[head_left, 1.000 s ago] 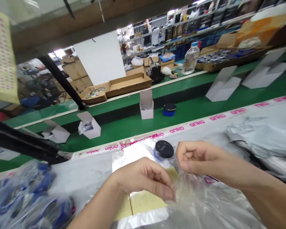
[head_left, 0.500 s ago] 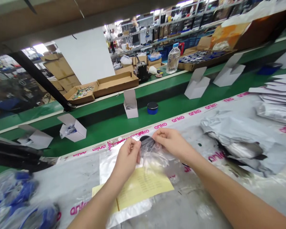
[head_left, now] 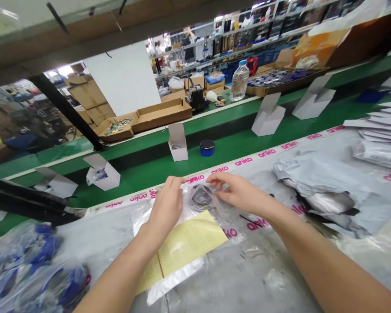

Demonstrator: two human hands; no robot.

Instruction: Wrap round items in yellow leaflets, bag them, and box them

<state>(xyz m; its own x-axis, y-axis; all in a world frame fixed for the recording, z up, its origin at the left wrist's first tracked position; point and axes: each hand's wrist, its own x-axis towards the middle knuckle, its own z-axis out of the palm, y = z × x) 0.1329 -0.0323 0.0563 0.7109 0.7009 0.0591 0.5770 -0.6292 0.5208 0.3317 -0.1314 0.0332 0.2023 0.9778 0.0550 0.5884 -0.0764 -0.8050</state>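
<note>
A clear plastic bag [head_left: 192,213] with a dark, round, coiled-looking item [head_left: 202,195] in it lies in front of me; what the item is I cannot make out. My left hand [head_left: 167,206] has its fingers closed at the bag's upper left edge. Beside the bag's right edge is my right hand [head_left: 236,191], thumb and fingers apart, with nothing plainly held. Under the bag and my left wrist rests a yellow printed sheet [head_left: 189,241] on a white plastic sleeve [head_left: 176,282].
Blue items in clear bags [head_left: 61,282] lie at the left. A torn grey bag [head_left: 352,182] and stacked white cartons [head_left: 387,126] are on the right. On the green conveyor [head_left: 143,161] stand open white boxes [head_left: 179,145] and a blue, dark-topped tin [head_left: 207,148].
My right fingers have spread and moved off the bag's edge. My left hand has shifted slightly left and up. The dark item now lies flatter, under clear plastic.
</note>
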